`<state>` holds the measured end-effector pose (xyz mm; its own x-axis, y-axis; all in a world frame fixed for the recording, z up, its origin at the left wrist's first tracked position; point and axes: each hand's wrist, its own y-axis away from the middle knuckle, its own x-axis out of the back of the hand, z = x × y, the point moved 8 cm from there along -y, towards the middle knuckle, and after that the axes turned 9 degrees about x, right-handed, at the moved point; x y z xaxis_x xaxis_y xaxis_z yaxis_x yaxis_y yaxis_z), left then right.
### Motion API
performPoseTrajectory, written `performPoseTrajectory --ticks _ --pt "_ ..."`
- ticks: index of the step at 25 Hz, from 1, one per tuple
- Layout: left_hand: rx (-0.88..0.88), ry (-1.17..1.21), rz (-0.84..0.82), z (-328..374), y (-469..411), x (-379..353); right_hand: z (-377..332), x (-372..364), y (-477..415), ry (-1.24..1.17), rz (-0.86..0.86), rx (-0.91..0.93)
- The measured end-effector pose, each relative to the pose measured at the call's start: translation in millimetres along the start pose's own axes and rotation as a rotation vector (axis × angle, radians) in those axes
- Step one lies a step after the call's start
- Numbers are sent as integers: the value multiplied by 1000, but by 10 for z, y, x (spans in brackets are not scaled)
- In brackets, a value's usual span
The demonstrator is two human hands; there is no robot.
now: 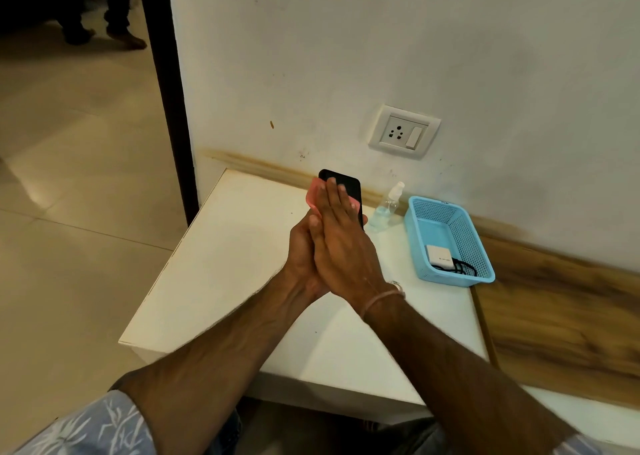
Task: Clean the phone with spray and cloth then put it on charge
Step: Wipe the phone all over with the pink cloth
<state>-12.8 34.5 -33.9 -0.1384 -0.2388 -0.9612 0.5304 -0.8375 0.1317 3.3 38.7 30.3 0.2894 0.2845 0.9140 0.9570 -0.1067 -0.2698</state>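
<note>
A black phone (pixel 348 182) stands upright above the white table, held between both hands. My left hand (pixel 300 246) grips the phone's lower part from behind, mostly hidden by the other hand. My right hand (pixel 341 240) lies flat against the phone's near face, fingers straight, pressing a pink cloth (pixel 312 196) onto it. Only the cloth's left edge peeks out from under the fingers. A small clear spray bottle (pixel 386 207) stands on the table just right of the hands, by the wall.
A blue plastic basket (pixel 419 212) at the right holds a white charger (pixel 440 257) and a black cable. A wall socket with switch (pixel 403 131) sits above the table (pixel 221 264). Wooden panelling lies right; tiled floor left.
</note>
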Motion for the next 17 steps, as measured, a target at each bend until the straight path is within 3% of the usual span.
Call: performPoseTrajectory --ticks 5,9,14,17 --pt "96 -123 -107 127 12 -47 -142 -167 443 -118 15 81" --pt "203 -196 20 69 -16 37 -167 -282 860 -78 -53 109" --pt "80 -189 -62 99 -1 -13 -119 6 275 -116 21 69" --pt "74 -161 -57 28 3 -18 -51 174 -171 -8 62 40"
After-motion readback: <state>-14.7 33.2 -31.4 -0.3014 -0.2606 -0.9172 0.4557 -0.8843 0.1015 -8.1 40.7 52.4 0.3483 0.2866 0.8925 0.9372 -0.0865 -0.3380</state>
